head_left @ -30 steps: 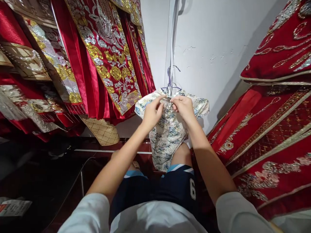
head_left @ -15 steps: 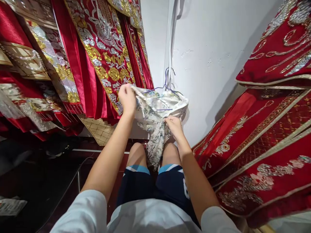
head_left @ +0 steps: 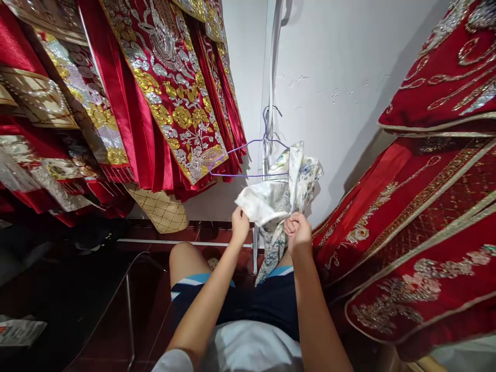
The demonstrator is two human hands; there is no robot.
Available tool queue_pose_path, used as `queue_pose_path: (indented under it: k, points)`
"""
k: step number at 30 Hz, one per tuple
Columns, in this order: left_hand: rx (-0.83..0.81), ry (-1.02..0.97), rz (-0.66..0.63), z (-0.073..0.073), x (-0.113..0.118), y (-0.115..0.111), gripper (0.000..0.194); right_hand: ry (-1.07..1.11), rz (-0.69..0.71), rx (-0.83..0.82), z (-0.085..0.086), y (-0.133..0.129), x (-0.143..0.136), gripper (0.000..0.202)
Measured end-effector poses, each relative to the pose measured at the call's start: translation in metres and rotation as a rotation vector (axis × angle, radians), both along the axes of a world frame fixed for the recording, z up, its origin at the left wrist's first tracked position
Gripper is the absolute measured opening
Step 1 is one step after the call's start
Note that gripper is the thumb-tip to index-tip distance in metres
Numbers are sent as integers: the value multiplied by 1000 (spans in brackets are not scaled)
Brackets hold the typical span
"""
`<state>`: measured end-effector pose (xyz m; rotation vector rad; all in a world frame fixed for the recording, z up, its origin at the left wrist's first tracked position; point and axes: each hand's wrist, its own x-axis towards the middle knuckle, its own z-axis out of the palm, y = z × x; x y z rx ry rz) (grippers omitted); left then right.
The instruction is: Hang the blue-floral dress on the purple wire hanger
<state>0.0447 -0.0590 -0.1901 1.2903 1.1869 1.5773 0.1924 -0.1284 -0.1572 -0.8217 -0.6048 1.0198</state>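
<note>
A pale floral garment hangs by its right side from a purple hanger, whose left half is bare. With closed fingers my left hand grips the garment's loose white edge, below the hanger's lower bar. My right hand is closed round bunched cloth at the garment's right side. Between my hands a narrow patterned length of it dangles down towards my lap. The fingertips inside the folds are partly hidden.
Red gowns with gold and silver embroidery hang at the left, and more red embroidered garments at the right. Behind the hanger are a white wall and a white metal stand. A black seat or table stands lower left.
The garment's left side has come off the hanger, baring its left half. My left hand has moved down and right with the cloth edge; my right hand has shifted right and down.
</note>
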Motion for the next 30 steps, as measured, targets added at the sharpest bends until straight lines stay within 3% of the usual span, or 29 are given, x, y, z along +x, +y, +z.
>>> queue_pose_path:
  k: [3, 6, 8, 9, 11, 14, 18, 21, 23, 25, 27, 30]
  points:
    - [133, 137, -110, 9, 6, -9, 21, -105, -144, -20, -9, -3, 14, 29]
    - [262, 80, -259, 40, 7, -20, 28, -259, -424, -10, -16, -2, 20, 23]
    - [324, 56, -382, 61, 11, -32, 28, -367, -477, 6, -15, 0, 20, 20]
    - [345, 65, -433, 70, 13, -38, 27, -398, -399, 2, -13, 2, 19, 24]
    - [376, 139, -524, 83, 18, -47, 26, -392, -74, -21, -7, 5, 14, 37]
    - [404, 279, -629, 90, 20, -49, 25, -263, 370, -36, 4, 5, 3, 54]
    - [360, 311, -629, 82, 6, -37, 35, -288, 694, -18, 26, -5, 1, 50]
    - [185, 355, -760, 71, -13, -32, 49, -485, 868, 35, 51, -11, 10, 40]
    - [92, 490, -863, 66, -28, -33, 58, -597, 832, 49, 68, -7, 21, 31]
    - [84, 691, -880, 67, -47, -33, 58, -688, 713, 42, 81, 4, 32, 23]
    - [118, 915, -785, 74, -69, -28, 58, -785, 553, 66, 88, 22, 42, 19]
    - [118, 1217, -511, 90, -107, -9, 60, -877, 272, 159, 92, 61, 54, 19]
